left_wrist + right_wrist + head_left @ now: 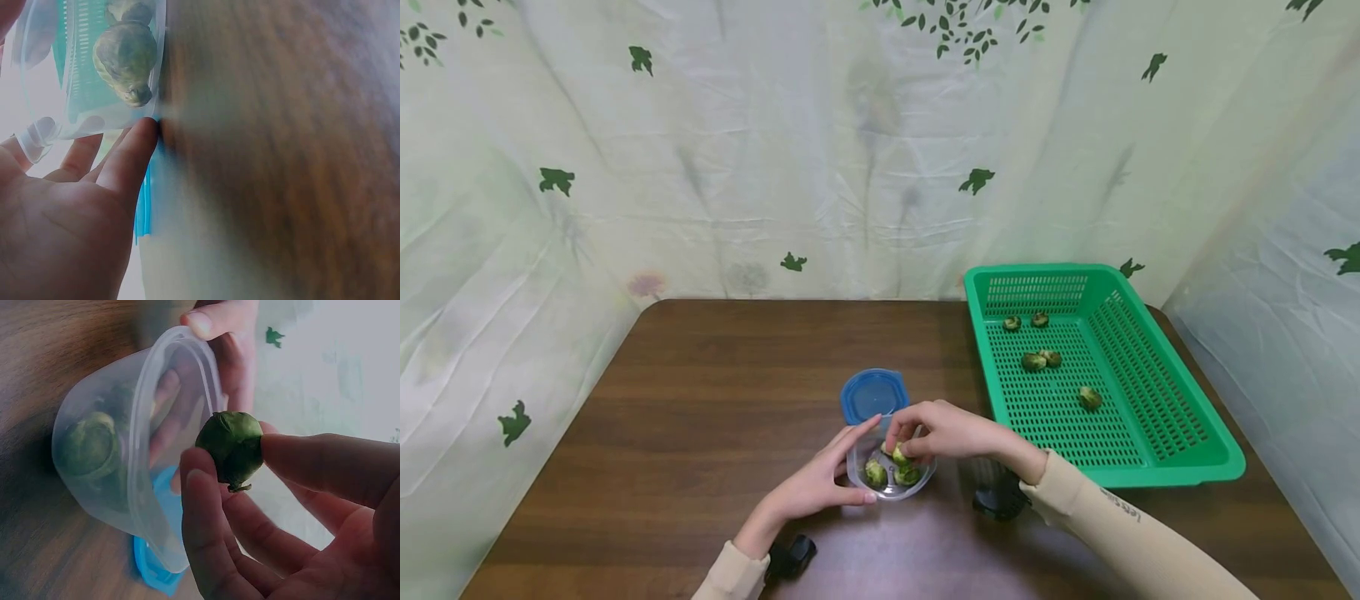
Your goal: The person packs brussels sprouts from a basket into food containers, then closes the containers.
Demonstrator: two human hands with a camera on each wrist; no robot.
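Could drop the sprout [232, 445] pinched in the right hand [942, 429] by clipping the tub [140, 400] gripped in the left hand [816, 479].

Tub [130, 453]: thin translucent plastic, smooth, slight gloss. Lid [874, 395]: blue plastic, smooth. Basket [1157, 367]: green moulded plastic, slotted, mild sheen. Held sprout [234, 447]: leafy, slightly waxy, ragged at the stem end. Surface [760, 375]: brown wood-grain, smooth, soft sheen near front. Backdrop [775, 183]: wrinkled printed sheet, cloth or plastic unclear. Sleeves [1131, 525]: matt beige cloth.
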